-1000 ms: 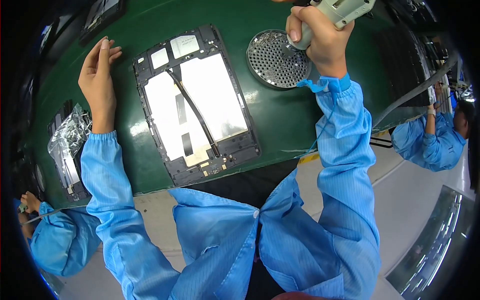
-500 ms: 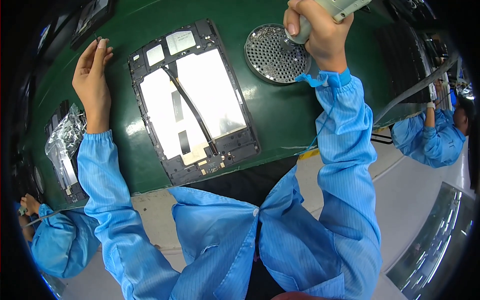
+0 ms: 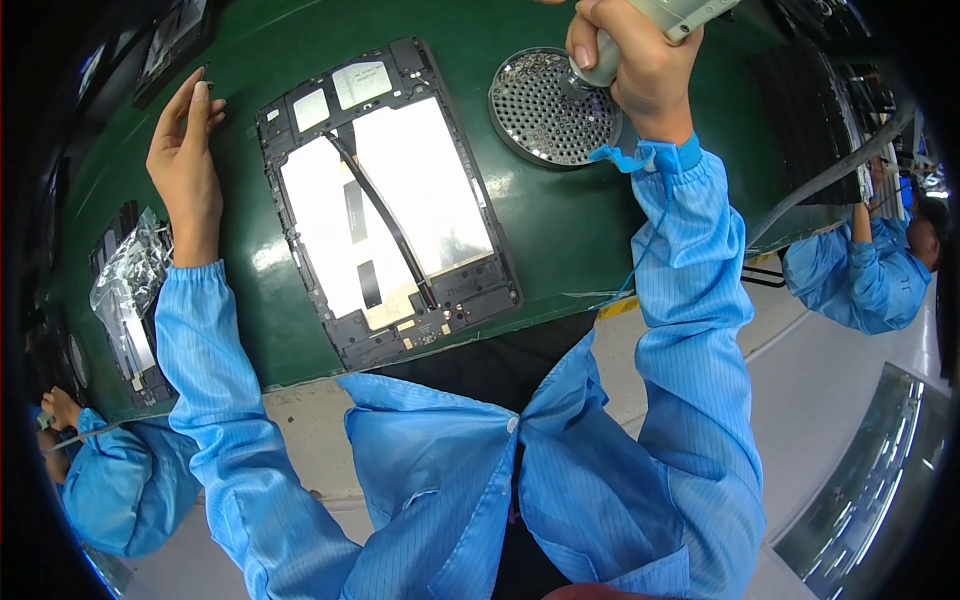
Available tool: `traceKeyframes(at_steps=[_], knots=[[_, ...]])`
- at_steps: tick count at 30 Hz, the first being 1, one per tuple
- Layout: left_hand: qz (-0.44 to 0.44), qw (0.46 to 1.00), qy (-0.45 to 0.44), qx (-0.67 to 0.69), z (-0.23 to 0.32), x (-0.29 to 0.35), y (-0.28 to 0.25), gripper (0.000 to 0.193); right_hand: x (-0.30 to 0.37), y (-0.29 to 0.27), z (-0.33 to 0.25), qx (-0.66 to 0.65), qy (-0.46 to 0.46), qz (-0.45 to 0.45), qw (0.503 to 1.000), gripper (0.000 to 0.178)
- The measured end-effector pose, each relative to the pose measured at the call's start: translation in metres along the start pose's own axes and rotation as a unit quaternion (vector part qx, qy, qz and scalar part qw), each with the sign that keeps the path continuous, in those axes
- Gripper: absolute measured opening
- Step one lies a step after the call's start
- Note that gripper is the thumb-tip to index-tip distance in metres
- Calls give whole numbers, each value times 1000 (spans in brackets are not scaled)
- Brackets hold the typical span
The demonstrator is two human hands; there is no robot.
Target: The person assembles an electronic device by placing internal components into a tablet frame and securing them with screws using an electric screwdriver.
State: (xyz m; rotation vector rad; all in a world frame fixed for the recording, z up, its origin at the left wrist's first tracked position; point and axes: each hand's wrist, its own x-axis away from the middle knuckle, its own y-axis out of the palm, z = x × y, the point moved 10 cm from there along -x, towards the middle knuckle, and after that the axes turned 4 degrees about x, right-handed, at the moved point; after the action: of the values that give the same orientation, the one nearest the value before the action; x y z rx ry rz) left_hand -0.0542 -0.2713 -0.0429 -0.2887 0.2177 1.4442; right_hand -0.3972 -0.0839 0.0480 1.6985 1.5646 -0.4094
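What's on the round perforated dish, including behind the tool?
On the dish: rows of holes and shiny glints, too small to identify. The pale tool and the right hand gripping it hide part of the dish's upper right; nothing behind them is visible.

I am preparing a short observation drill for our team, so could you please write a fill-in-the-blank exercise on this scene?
1. The right hand grips a pale tool, and the sleeve on that arm is ____.
2. The opened flat device lies to the ____ of the round perforated tray.
3. The colour of the worktable is ____.

Missing words: blue; left; green.
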Motion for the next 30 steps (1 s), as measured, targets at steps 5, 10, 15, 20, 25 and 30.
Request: traceKeyframes(at_steps=[5,10,15,20,25,30], knots=[[-1,1000,-6,4,-9,-4,-4,36,6,-10,4,269,119,90,951,25],[-111,994,-12,-17,1,1,8,30,-1,-12,-5,316,59,35,946,15],[-246,969,-31,-18,8,10,35,25,-33,42,-17,265,44,-22,963,9],[-265,963,-36,-16,6,10,28,23,-57,113,24,268,70,-44,960,13],[-279,957,-66,-42,-3,10,35,23,-73,167,66,151,118,-11,981,31],[-255,967,-3,-21,2,9,35,28,-75,185,106,126,122,-21,984,29]])
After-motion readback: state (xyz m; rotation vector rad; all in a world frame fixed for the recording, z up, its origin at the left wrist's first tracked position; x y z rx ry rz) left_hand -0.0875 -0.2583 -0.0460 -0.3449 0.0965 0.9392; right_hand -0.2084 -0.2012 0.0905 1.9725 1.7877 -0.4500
